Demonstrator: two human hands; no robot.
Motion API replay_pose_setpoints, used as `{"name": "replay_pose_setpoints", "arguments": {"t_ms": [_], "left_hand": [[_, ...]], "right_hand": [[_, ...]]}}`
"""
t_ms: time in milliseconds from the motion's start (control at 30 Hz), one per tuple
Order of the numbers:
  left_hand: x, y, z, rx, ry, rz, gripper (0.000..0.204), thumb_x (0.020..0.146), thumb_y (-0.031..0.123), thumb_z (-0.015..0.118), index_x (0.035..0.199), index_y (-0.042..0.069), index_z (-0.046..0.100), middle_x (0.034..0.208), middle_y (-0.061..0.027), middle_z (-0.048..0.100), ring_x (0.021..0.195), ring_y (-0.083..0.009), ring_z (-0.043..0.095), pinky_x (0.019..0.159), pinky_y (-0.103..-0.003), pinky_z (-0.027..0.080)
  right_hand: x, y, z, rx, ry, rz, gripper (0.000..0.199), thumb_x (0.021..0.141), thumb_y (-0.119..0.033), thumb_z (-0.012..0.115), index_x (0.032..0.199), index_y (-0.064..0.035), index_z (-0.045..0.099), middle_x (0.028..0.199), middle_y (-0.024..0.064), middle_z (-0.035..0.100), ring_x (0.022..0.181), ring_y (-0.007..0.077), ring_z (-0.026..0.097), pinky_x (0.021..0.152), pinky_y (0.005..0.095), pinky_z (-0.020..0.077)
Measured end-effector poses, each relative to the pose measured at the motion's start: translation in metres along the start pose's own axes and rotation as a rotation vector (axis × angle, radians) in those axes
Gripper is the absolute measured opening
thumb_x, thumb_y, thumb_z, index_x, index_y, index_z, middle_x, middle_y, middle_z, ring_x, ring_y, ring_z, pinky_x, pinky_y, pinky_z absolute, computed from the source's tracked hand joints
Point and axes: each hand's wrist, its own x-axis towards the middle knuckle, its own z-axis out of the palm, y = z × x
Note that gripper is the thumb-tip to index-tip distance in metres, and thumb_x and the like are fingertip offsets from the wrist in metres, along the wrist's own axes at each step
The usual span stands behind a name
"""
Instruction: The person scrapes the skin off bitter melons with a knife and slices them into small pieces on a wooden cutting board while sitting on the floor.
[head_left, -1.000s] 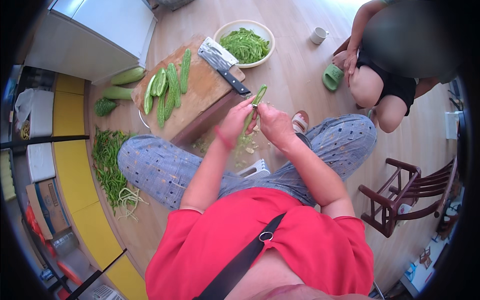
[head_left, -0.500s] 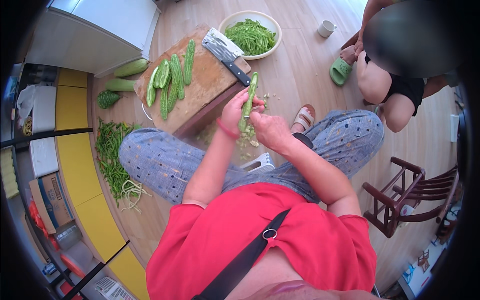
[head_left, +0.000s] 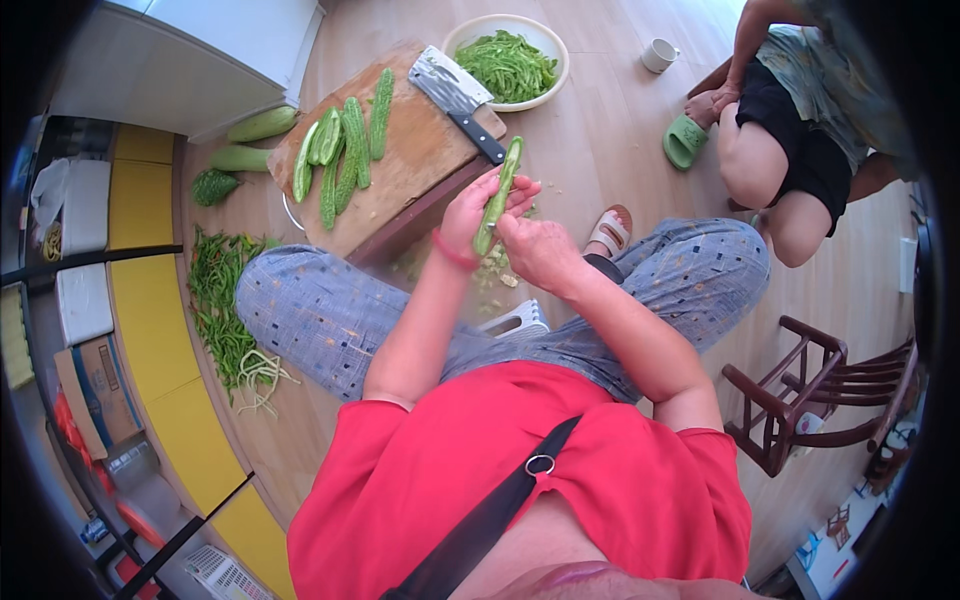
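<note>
My left hand (head_left: 474, 215) holds a halved bitter melon (head_left: 500, 195) lengthwise, its hollowed cut face turned up. Closed at the near end of that half is my right hand (head_left: 540, 254), gripping a small metal tool, perhaps a spoon, whose tip shows at the melon; the rest is hidden in the fingers. Ahead and left, a wooden cutting board (head_left: 420, 170) bears several bitter melon halves (head_left: 350, 150). A cleaver (head_left: 450, 85) with a black handle lies along its right side. Pale seeds and pith (head_left: 492, 272) litter the floor below my hands.
A cream basin (head_left: 563, 75) of sliced greens stands beyond the board. Whole gourds (head_left: 262, 125) and a pile of green peppers (head_left: 222, 300) lie left. At right are a mug (head_left: 659, 55), a seated person (head_left: 790, 140) in green slippers, and a wooden chair (head_left: 800, 400).
Both hands stay at the melon half, and the right hand has shifted slightly along its near end. The melon's hollow faces up more. The whole view has moved a little.
</note>
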Motion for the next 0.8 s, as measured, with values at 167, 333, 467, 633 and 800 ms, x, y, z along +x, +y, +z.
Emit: {"name": "replay_pose_setpoints", "arguments": {"t_ms": [167,333,467,633,800], "left_hand": [[-0.004,0.007,0.002,-0.095,-0.024,-0.041,0.031,0.089,0.014,0.036,0.115,-0.002,0.04,0.103,-0.0154,0.052,0.102,-0.0284,0.05,0.091,-0.039,0.039],[-0.003,0.008,-0.001,-0.081,-0.001,0.015,0.031,0.088,0.014,0.039,0.115,-0.001,0.041,0.103,-0.0146,0.053,0.099,-0.0274,0.052,0.09,-0.039,0.04],[0.007,-0.001,-0.005,0.011,0.059,-0.045,0.031,0.087,0.015,0.041,0.115,0.0,0.042,0.102,-0.0132,0.054,0.094,-0.0253,0.054,0.086,-0.038,0.043],[0.012,-0.004,-0.006,0.011,0.127,-0.099,0.026,0.087,0.018,0.041,0.105,0.0,0.048,0.097,-0.0121,0.056,0.086,-0.0232,0.056,0.078,-0.034,0.047],[0.014,0.003,-0.011,-0.004,0.128,-0.068,0.029,0.089,0.02,0.038,0.113,0.006,0.043,0.098,-0.0108,0.055,0.077,-0.0245,0.059,0.07,-0.039,0.051]], "right_hand": [[-0.006,-0.006,0.002,0.183,0.05,-0.14,0.015,0.071,-0.004,0.042,0.085,0.0,0.044,0.068,0.0215,0.056,0.067,0.0383,0.056,0.056,0.0486,0.0432],[0.003,0.006,0.006,0.163,0.068,-0.009,0.018,0.071,-0.004,0.043,0.09,-0.0036,0.045,0.071,0.0201,0.056,0.067,0.0376,0.056,0.055,0.0477,0.0431],[0.001,0.015,0.013,0.167,0.078,-0.076,0.019,0.071,-0.005,0.043,0.089,-0.0009,0.044,0.066,0.0188,0.056,0.064,0.0366,0.057,0.052,0.0463,0.0436],[-0.005,0.011,0.014,0.218,-0.001,-0.101,0.018,0.067,-0.006,0.045,0.082,0.0034,0.042,0.063,0.0184,0.056,0.059,0.0344,0.056,0.048,0.0439,0.0434],[-0.001,0.002,-0.006,0.22,0.033,-0.123,0.035,0.079,-0.037,0.047,0.08,-0.002,0.047,0.066,0.0184,0.054,0.06,0.037,0.054,0.056,0.0453,0.0435]]}}
